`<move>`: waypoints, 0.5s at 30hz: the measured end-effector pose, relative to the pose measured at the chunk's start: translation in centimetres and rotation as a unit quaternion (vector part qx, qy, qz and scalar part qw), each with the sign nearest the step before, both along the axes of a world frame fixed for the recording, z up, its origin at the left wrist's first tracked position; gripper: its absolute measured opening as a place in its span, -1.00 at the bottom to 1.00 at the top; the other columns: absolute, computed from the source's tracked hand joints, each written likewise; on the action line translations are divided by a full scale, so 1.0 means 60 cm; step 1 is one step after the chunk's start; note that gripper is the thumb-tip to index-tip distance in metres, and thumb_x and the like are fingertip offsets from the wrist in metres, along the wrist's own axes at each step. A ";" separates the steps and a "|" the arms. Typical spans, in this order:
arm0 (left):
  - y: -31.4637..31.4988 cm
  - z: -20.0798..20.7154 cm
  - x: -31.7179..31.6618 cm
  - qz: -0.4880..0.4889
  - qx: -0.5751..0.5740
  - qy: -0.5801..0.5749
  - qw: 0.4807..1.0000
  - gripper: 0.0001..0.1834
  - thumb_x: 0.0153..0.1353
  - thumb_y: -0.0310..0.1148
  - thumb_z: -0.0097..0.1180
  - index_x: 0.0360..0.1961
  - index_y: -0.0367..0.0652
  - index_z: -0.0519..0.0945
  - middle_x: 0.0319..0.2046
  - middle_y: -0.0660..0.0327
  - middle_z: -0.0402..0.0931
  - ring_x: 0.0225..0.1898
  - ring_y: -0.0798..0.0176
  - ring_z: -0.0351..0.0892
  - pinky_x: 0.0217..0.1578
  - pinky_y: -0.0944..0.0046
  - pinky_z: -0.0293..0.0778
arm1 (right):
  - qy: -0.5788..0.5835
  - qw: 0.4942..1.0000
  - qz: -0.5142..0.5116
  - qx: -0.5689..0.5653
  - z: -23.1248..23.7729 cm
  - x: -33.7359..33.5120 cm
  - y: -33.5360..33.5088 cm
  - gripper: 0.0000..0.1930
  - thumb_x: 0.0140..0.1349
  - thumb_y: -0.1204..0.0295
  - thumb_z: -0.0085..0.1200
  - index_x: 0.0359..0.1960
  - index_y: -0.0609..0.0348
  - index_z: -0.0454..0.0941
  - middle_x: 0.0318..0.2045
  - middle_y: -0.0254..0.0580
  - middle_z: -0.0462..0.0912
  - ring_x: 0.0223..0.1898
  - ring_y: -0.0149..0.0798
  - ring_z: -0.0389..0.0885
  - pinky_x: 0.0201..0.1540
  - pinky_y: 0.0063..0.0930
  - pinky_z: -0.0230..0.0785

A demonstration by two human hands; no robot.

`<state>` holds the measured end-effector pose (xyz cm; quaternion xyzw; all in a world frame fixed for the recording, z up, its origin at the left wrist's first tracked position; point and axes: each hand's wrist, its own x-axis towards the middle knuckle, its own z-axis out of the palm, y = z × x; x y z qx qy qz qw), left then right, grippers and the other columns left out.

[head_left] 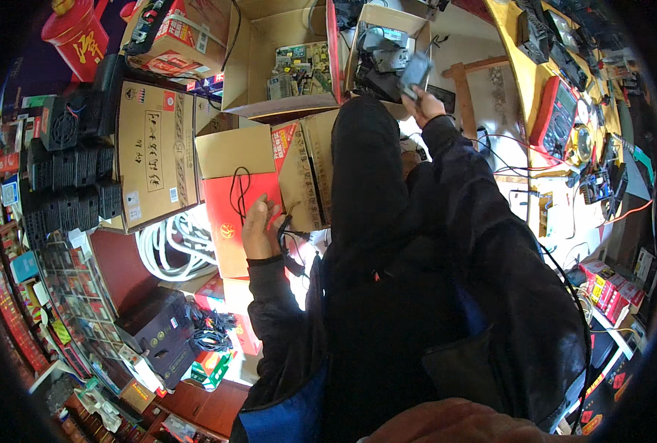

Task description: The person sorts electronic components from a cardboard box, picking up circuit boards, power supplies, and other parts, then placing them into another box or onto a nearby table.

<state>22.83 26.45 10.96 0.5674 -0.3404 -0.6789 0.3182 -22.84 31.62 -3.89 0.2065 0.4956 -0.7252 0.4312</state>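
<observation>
At the far right of the boxes, my right hand [426,108] grips a small grey box-shaped device [416,71], blurred by motion. The device is over the edge of an open cardboard box [393,16] with black and grey electronic parts inside. My left hand [259,227] is over a red carton [229,198], its fingers partly bent and apart, and I make out nothing held in it. A thin black cable [238,193] loops across the carton beside that hand. More dark cables with plugs [290,235] hang just right of it.
A larger open carton [258,55] holds circuit boards [299,70]. Black power adapters [70,166] are stacked at left, near a coil of white hose [173,247]. On the right, a workbench [516,37] carries a red multimeter [555,118], with wires trailing off it.
</observation>
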 end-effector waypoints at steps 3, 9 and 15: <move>0.014 -0.020 0.024 -0.003 0.011 -0.021 1.000 -0.48 0.39 -0.16 0.21 0.22 -0.31 0.51 0.02 0.09 0.57 0.00 0.15 0.58 -0.01 0.15 0.54 | -0.025 0.996 0.034 0.078 -0.090 -0.015 0.028 -0.63 0.50 0.44 -0.04 0.19 0.49 0.35 -0.10 0.24 0.63 -0.16 0.00 0.75 -0.29 -0.40 0.77; 0.029 -0.102 0.122 0.016 -0.031 -0.129 0.991 -0.56 0.35 -0.27 0.26 0.15 -0.31 0.57 -0.08 0.14 0.64 -0.06 0.18 0.63 0.00 0.10 0.56 | 0.007 0.998 0.027 0.059 -0.155 -0.010 0.050 -0.58 0.57 0.46 -0.44 0.29 0.51 0.27 0.16 0.34 0.51 0.14 0.10 0.62 0.16 -0.21 0.65; 0.073 -0.279 0.273 -0.023 -0.116 -0.461 0.879 0.17 -0.32 0.15 0.63 0.26 -0.38 0.45 0.16 -0.12 0.52 0.20 -0.10 0.48 0.23 -0.03 0.43 | 0.608 0.387 0.453 0.524 -0.168 -0.069 0.086 -0.51 0.33 -0.30 -0.03 0.02 -0.38 0.70 -0.16 -0.07 0.78 -0.18 0.00 0.77 -0.17 -0.06 0.60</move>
